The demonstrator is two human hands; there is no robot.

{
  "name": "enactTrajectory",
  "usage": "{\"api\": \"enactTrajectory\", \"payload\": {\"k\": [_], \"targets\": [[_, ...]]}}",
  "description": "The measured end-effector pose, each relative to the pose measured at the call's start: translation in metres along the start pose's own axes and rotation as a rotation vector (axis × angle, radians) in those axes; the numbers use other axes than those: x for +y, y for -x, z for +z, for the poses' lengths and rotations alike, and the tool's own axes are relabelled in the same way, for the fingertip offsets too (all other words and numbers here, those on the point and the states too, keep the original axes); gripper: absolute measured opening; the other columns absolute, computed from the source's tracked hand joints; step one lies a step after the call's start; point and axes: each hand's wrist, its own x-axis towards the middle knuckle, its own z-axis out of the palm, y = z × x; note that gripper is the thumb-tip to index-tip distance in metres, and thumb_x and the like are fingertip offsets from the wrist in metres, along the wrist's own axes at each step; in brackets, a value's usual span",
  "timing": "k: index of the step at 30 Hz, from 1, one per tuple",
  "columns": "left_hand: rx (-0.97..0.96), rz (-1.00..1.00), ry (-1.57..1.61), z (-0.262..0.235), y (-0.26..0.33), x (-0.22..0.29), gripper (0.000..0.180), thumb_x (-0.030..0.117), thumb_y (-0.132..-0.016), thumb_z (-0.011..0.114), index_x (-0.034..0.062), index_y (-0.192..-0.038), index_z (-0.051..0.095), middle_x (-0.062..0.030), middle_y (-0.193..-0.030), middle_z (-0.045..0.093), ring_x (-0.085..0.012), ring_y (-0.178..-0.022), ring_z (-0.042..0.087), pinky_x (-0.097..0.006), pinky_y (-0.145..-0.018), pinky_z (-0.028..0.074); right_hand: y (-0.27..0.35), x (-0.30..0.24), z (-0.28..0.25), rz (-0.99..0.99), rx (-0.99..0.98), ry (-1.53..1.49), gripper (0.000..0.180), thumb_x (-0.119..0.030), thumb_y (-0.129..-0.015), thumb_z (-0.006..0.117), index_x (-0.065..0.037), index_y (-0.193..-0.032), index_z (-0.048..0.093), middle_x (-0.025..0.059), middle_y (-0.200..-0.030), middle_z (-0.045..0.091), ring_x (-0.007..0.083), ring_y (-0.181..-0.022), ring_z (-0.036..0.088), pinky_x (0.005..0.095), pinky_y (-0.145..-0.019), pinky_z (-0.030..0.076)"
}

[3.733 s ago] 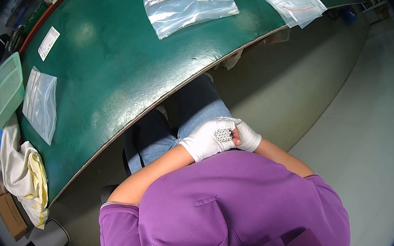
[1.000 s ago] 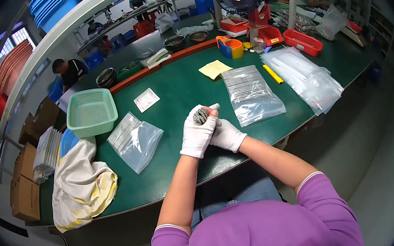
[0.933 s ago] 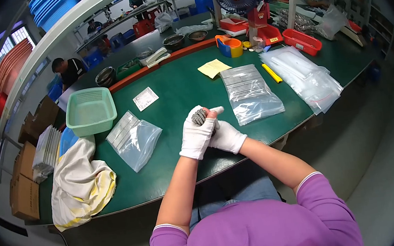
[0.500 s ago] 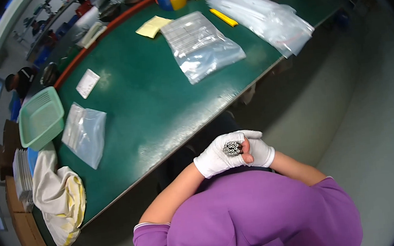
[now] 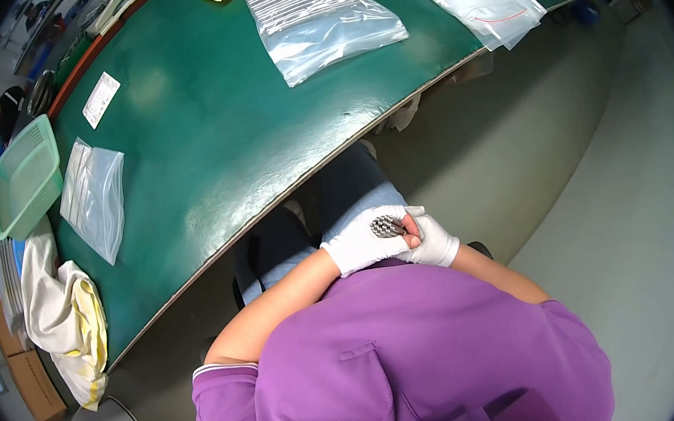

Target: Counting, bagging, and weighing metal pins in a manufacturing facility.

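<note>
Green table, bags on top | left hand closed round metal bundle | right hand pinching bundle, over lap

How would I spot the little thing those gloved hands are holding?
Start at the green table and drop below its near edge to the lap. The left hand and right hand, both white-gloved, meet around a small grey metal bundle, the only dark, shiny thing against the gloves.

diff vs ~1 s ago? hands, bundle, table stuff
Both gloved hands came back off the green table to the lap, left hand and right hand together. The bundle of small metal parts stayed in their grip. Bags and basket lie as before.
</note>
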Motion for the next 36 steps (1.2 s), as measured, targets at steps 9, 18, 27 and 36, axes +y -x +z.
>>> {"api": "enactTrajectory", "payload": {"k": [9,18,27,36], "targets": [[0.077,-0.049,0.094,0.0,-0.002,-0.003,0.009,0.01,-0.077,0.064,0.0059,-0.079,0.056,0.0013,-0.078,0.057,-0.0061,-0.075,0.051,-0.022,-0.068,0.042,-0.006,0.003,0.003,0.02,-0.003,-0.148,0.036,-0.013,-0.071,0.067,-0.004,-0.103,0.052,0.0059,-0.097,0.058,0.016,-0.089,0.056,0.0267,-0.078,0.045],[0.111,-0.016,0.091,0.001,-0.007,-0.005,0.011,0.013,-0.077,0.065,0.0062,-0.077,0.056,0.0016,-0.075,0.056,-0.0054,-0.071,0.049,-0.022,-0.066,0.042,-0.009,0.004,0.001,-0.009,0.016,-0.178,0.034,-0.01,-0.07,0.067,-0.003,-0.1,0.053,0.0064,-0.093,0.059,0.0154,-0.087,0.056,0.027,-0.076,0.046],[0.061,0.369,-0.343,-0.006,0.003,0.064,0.023,0.024,-0.074,0.068,0.0068,-0.072,0.052,-0.0112,-0.095,0.059,-0.0222,-0.104,0.051,-0.036,-0.091,0.035,-0.031,-0.044,-0.002,-0.028,0.092,-0.663,0.033,-0.018,-0.076,0.06,-0.004,-0.104,0.049,0.0056,-0.099,0.054,0.0163,-0.094,0.053,0.0292,-0.08,0.044],[0.684,0.79,-0.822,-0.044,0.048,0.169,0.031,0.032,-0.07,0.068,0.0064,-0.077,0.053,-0.0077,-0.089,0.062,-0.0281,-0.083,0.057,-0.04,-0.099,0.031,-0.153,-0.164,-0.005,-0.637,-0.13,0.222,0.036,-0.013,-0.073,0.061,-0.005,-0.106,0.049,0.0069,-0.096,0.057,0.0189,-0.089,0.056,0.0311,-0.076,0.045]]}}
